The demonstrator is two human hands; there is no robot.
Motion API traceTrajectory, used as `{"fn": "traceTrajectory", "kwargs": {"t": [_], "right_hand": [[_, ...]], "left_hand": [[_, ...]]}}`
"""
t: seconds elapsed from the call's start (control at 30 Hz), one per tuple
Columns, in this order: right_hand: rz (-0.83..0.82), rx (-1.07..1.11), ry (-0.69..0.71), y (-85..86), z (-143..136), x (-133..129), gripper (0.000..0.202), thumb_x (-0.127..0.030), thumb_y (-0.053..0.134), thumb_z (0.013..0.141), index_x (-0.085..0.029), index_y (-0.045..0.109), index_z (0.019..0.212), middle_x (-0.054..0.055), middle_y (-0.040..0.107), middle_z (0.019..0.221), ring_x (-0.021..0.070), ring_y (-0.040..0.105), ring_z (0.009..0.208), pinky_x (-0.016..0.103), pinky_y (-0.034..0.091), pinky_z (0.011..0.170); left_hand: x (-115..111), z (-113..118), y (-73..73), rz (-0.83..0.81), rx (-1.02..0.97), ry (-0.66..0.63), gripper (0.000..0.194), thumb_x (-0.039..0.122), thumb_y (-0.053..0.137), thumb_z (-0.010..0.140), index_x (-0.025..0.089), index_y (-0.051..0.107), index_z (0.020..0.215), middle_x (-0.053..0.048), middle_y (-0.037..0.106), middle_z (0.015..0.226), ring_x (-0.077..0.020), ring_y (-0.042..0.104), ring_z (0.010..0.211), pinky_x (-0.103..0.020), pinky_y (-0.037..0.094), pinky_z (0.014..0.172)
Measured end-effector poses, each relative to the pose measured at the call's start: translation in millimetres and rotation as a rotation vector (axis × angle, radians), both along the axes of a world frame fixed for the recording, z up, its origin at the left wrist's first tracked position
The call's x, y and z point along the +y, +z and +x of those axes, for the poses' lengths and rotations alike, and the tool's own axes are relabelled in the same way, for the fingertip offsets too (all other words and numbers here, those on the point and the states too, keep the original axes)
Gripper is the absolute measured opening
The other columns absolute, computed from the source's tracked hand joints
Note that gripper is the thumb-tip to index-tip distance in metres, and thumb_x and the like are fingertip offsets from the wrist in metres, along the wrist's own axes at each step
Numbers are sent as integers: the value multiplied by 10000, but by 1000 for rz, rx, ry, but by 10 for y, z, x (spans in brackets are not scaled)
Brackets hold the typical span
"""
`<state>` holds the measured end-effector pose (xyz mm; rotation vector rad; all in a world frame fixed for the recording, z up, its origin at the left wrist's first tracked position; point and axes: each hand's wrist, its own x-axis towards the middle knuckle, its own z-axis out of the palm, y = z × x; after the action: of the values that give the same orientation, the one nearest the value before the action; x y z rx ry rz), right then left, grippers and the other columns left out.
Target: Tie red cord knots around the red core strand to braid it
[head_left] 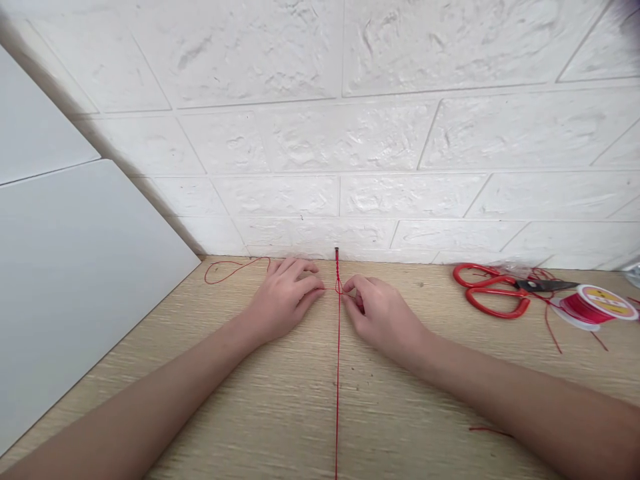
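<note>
A thin red cord [338, 373] runs straight down the middle of the wooden table toward me. Its far part is a short twisted, knotted length [337, 265], held at a small dark peg [337, 249] by the wall. My left hand [286, 297] pinches a red strand between thumb and forefinger, left of the knot; that strand's loose end curls on the table behind the hand. Just right of the knot, my right hand [375, 310] is closed in a pinch on the strand there. A small open loop of cord shows between the two hands.
Red-handled scissors [495, 293] lie at the right beside a spool of red thread [585, 310] and loose red scraps. Another scrap [487, 431] lies by my right forearm. A white brick-patterned wall [300, 140] closes off the back; a white panel [90, 267] stands at the left.
</note>
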<state>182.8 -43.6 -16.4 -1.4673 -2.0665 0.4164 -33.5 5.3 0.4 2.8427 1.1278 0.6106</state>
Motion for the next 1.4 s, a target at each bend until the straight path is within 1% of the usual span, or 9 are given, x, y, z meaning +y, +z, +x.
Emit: {"fn": "traceTrajectory", "kwargs": {"t": [0.13,0.3,0.8,0.9,0.97,1.07,1.13,1.27,1.4], "right_hand": [[4,-10,1,-1,16,14,126,-162,486,949,-186,578,866,44,643,828,182,575,777,299,399,704],[25,-36,-25,-2,51,56,121,-153,499,920,-191,545,814,37,618,785,175,552,737,289,371,661],[24,-47,-113,7,99,117,98,-159,519,873,-207,539,790,20,610,768,176,543,720,295,354,637],[49,-32,-119,-9,99,127,84,-166,531,873,-207,545,801,30,614,820,190,566,797,304,389,685],[67,-10,-118,-22,95,129,31,-180,552,874,-201,570,888,46,624,929,199,582,873,312,417,740],[54,6,-109,-26,85,123,210,-216,584,880,-198,578,1089,76,606,1113,207,600,949,328,441,798],[20,-3,-103,-11,76,120,268,-247,592,890,-207,582,1155,84,591,1154,214,609,967,338,449,811],[-46,-24,-102,45,45,151,282,-281,605,887,-221,623,1162,97,572,1148,237,613,1000,363,457,860],[-37,-31,-46,68,0,237,232,-211,619,837,-199,631,1069,96,578,1082,233,598,987,352,459,854]], "left_hand": [[-3,0,-12,68,-21,43,239,310,487,994,236,710,951,-59,667,1096,-230,580,1034,-432,394,925],[6,-9,-37,118,-17,140,248,317,492,987,235,718,927,-56,678,1052,-233,589,997,-441,380,915],[9,-3,-33,202,-16,247,224,301,540,957,225,736,879,-43,693,965,-223,596,930,-418,363,840],[7,1,-30,196,-9,248,222,306,537,955,221,729,887,-49,689,967,-230,594,938,-422,364,851],[-5,6,-21,190,-11,236,208,315,539,952,215,721,974,-60,683,995,-239,589,961,-425,372,868],[-44,27,-4,180,3,196,276,323,530,954,201,666,1161,-82,668,1084,-255,578,1019,-433,381,905],[-79,63,3,181,15,164,315,310,510,962,196,628,1232,-91,656,1132,-259,571,1049,-431,385,920],[-127,200,2,199,31,136,325,268,489,958,190,604,1252,-97,655,1129,-260,575,1043,-431,384,921],[-124,343,-6,214,52,142,294,204,509,898,181,624,1167,-93,670,1058,-271,582,1011,-443,374,883]]}}
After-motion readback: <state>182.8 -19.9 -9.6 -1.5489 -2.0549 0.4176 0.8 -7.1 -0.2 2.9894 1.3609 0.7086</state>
